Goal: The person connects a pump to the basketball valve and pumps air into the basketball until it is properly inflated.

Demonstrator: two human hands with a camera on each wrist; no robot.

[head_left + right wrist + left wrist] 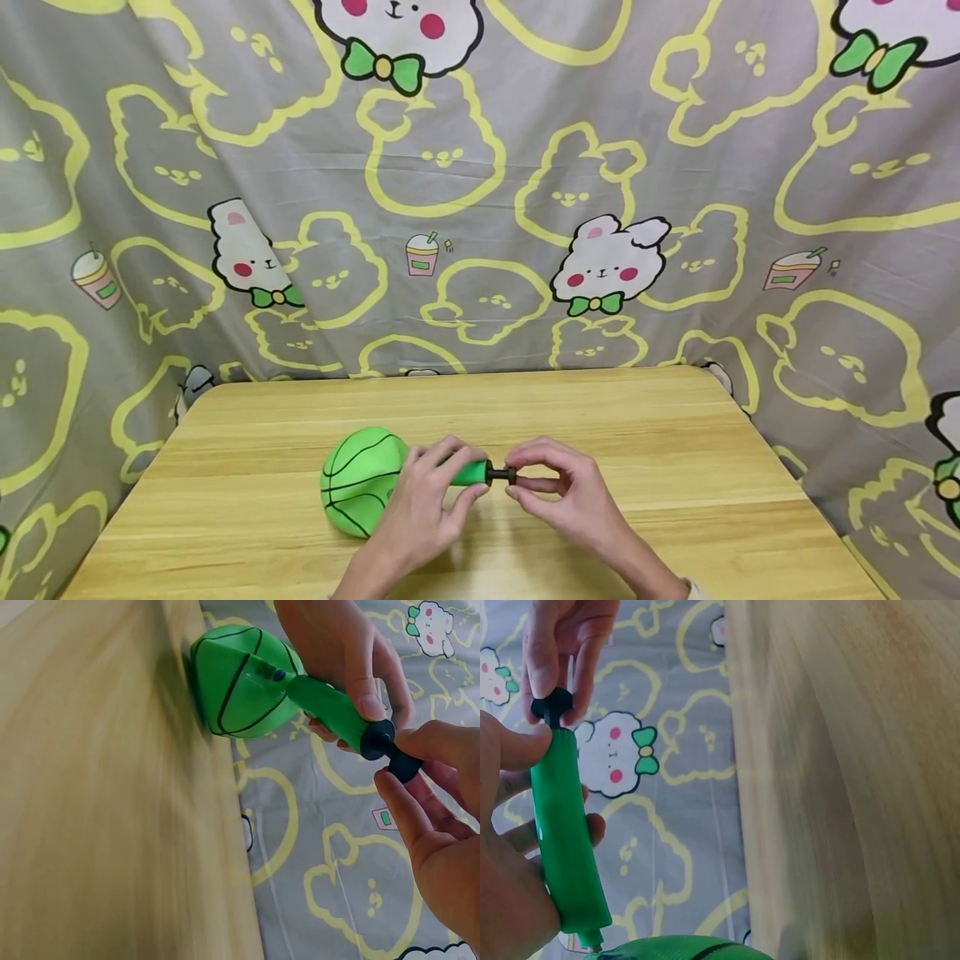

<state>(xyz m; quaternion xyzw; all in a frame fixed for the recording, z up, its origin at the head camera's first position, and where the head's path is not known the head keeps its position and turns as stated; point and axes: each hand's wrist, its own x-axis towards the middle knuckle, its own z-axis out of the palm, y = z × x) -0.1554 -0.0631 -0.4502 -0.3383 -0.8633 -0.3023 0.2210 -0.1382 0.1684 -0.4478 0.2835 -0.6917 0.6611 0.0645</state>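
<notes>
A green ball (358, 483) with black seam lines rests on the table, its side partly dented. From it a green hand pump (566, 832) extends to the right, its nozzle end at the ball's valve in the right wrist view. My left hand (425, 498) grips the pump's barrel with fingers and thumb curled round it. With fingertips and thumb, my right hand (564, 492) pinches the black handle (403, 766) at the pump's other end. A short length of black rod shows between handle and barrel. In the head view my left hand hides most of the barrel.
The wooden table (660, 425) has rounded far corners and spreads out around both hands. Behind it and along both sides hangs a grey curtain (480, 225) with yellow outlines and white rabbit faces.
</notes>
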